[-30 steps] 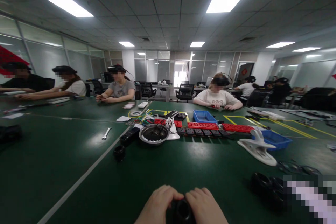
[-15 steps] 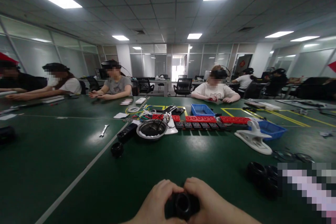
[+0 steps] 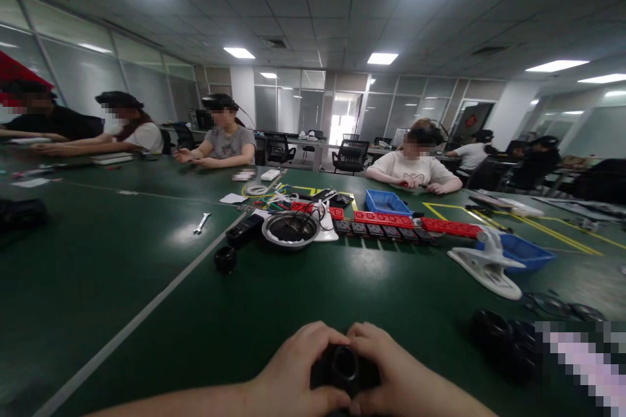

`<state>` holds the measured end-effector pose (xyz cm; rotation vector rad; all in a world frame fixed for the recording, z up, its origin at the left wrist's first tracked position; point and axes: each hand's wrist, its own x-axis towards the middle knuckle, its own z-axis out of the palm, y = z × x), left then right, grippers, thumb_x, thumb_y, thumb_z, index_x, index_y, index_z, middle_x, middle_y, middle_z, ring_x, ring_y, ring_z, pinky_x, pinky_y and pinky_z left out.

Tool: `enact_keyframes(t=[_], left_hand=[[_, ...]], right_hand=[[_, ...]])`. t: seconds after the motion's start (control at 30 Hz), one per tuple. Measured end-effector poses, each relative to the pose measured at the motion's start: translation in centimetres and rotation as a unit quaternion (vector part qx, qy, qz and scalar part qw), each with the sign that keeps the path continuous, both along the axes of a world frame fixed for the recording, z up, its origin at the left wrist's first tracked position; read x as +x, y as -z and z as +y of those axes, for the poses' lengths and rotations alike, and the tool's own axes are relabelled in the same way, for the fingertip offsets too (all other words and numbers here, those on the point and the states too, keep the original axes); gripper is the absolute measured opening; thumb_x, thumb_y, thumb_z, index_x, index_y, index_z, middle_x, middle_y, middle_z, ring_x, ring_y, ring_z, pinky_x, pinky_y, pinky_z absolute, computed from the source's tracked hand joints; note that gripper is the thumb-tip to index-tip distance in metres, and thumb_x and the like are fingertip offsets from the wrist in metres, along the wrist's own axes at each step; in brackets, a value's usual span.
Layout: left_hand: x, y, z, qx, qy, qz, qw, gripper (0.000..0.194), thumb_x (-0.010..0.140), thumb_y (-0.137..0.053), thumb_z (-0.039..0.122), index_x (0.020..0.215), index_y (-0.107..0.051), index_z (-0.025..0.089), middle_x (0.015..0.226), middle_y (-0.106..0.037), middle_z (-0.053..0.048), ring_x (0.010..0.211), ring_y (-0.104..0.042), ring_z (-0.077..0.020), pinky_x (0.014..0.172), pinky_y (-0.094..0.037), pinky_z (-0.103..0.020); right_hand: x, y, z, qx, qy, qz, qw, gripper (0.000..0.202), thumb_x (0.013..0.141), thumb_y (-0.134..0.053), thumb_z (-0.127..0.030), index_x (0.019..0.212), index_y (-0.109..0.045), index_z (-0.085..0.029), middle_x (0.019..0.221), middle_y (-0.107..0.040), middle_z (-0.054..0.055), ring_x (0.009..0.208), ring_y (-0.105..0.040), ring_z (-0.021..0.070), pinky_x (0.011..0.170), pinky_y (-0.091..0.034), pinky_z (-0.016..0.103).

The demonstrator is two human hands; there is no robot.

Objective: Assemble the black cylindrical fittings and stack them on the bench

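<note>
At the table's near edge, my left hand (image 3: 303, 368) and my right hand (image 3: 384, 365) close around a black round part (image 3: 345, 363) with a hole in its middle. The hole faces up toward me. Fingertips of both hands meet over its far side, and the thumbs press its near side. Much of the part is hidden by the hands, so its exact kind does not show. Right of my right hand lie several similar black round parts (image 3: 506, 342). Another black round part (image 3: 225, 260) sits farther off on the left.
A metal bowl (image 3: 268, 239), red power strips (image 3: 384, 219), a blue basket (image 3: 531, 253) and a white clip stand (image 3: 484, 272) stand across the green table (image 3: 171, 352). A wrench (image 3: 201, 223) lies on the left. Several people sit at the far side.
The view has tilted and shifted slightly, so the table things appear displaced. Both hands keep hold of the black round part; more of my left forearm shows.
</note>
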<state>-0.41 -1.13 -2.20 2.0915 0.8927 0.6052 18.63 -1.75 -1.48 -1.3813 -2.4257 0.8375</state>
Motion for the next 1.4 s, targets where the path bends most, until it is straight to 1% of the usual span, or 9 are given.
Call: enact_keyframes(t=[0.13, 0.27, 0.47, 0.57, 0.67, 0.83, 0.97, 1.17, 1.4], left_hand=[[0.2, 0.3, -0.2, -0.001, -0.027, 0.002, 1.000, 0.044, 0.056, -0.077, 0.022, 0.095, -0.057, 0.021, 0.085, -0.053, 0.002, 0.077, -0.050, -0.0166, 0.065, -0.038, -0.024], [0.6, 0.5, -0.2, -0.001, -0.064, -0.001, 0.998, 0.047, 0.051, -0.079, 0.022, 0.092, -0.057, 0.019, 0.083, -0.052, 0.002, 0.075, -0.049, -0.0161, 0.064, -0.037, -0.024], [1.2, 0.4, -0.6, 0.003, -0.114, -0.027, 0.993, 0.038, 0.057, -0.068, 0.008, 0.091, -0.054, 0.018, 0.088, -0.053, 0.001, 0.079, -0.050, -0.0161, 0.069, -0.039, -0.024], [1.3, 0.1, -0.9, 0.010, -0.110, -0.025, 0.994, 0.037, 0.060, -0.066, 0.008, 0.094, -0.055, 0.018, 0.089, -0.053, 0.000, 0.080, -0.050, -0.0167, 0.071, -0.039, -0.026], [1.2, -0.3, -1.0, 0.014, -0.098, -0.020, 0.995, 0.035, 0.063, -0.065, 0.011, 0.096, -0.056, 0.019, 0.090, -0.055, -0.001, 0.082, -0.050, -0.0175, 0.072, -0.039, -0.026], [1.1, -0.5, -1.1, 0.016, -0.069, -0.014, 0.997, 0.036, 0.063, -0.066, 0.015, 0.098, -0.057, 0.019, 0.090, -0.055, -0.001, 0.082, -0.051, -0.0182, 0.072, -0.039, -0.027], [1.2, -0.3, -1.0, 0.023, -0.076, 0.000, 0.997, 0.034, 0.061, -0.067, 0.016, 0.094, -0.057, 0.018, 0.085, -0.055, 0.000, 0.079, -0.051, -0.0180, 0.070, -0.040, -0.027], [1.1, 0.0, -0.7, 0.019, -0.103, 0.005, 0.995, 0.032, 0.061, -0.064, 0.013, 0.092, -0.057, 0.017, 0.083, -0.054, 0.000, 0.077, -0.051, -0.0181, 0.070, -0.040, -0.028], [0.0, -0.7, -0.3, 0.013, -0.015, -0.010, 1.000, 0.039, 0.064, -0.062, 0.011, 0.100, -0.055, 0.023, 0.097, -0.056, 0.000, 0.090, -0.050, -0.0185, 0.080, -0.039, -0.029]], right_hand=[[0.4, 0.3, 0.5, 0.008, -0.031, 0.000, 0.999, 0.036, 0.049, -0.080, -0.033, 0.077, -0.063, -0.019, 0.076, -0.055, -0.002, 0.076, -0.048, 0.0167, 0.066, -0.033, 0.025], [-0.7, 1.1, 0.0, 0.073, 0.047, -0.057, 0.995, 0.043, 0.048, -0.076, -0.047, 0.075, -0.060, -0.016, 0.073, -0.056, 0.001, 0.069, -0.048, 0.0175, 0.061, -0.032, 0.026], [-2.5, 1.0, -1.5, 0.154, 0.153, -0.125, 0.968, 0.029, 0.059, -0.066, -0.038, 0.075, -0.058, -0.016, 0.077, -0.060, 0.006, 0.076, -0.050, 0.0237, 0.072, -0.033, 0.036], [-2.0, 0.6, -1.6, 0.178, 0.125, -0.085, 0.972, 0.042, 0.057, -0.068, -0.043, 0.088, -0.058, -0.017, 0.088, -0.058, 0.006, 0.082, -0.049, 0.0246, 0.075, -0.034, 0.037], [-0.7, 0.2, -0.9, 0.112, 0.045, -0.011, 0.993, 0.050, 0.056, -0.073, -0.037, 0.099, -0.056, -0.020, 0.094, -0.055, 0.004, 0.086, -0.048, 0.0217, 0.074, -0.037, 0.032], [1.1, -0.1, 0.3, 0.023, -0.034, 0.044, 0.998, 0.028, 0.060, -0.073, -0.026, 0.083, -0.061, -0.017, 0.078, -0.055, -0.002, 0.075, -0.050, 0.0149, 0.064, -0.038, 0.023], [0.3, 0.1, 0.1, 0.054, 0.016, -0.008, 0.998, 0.040, 0.053, -0.075, -0.043, 0.077, -0.058, -0.016, 0.070, -0.054, -0.002, 0.065, -0.049, 0.0140, 0.053, -0.035, 0.022], [-2.3, 0.2, -1.5, 0.152, 0.140, -0.150, 0.967, 0.056, 0.055, -0.060, -0.067, 0.073, -0.058, -0.014, 0.072, -0.060, 0.008, 0.070, -0.053, 0.0235, 0.071, -0.036, 0.038], [-1.2, 0.6, -1.3, 0.128, 0.066, -0.043, 0.989, 0.063, 0.048, -0.073, -0.054, 0.097, -0.054, -0.019, 0.093, -0.055, 0.003, 0.084, -0.048, 0.0221, 0.073, -0.036, 0.034]])
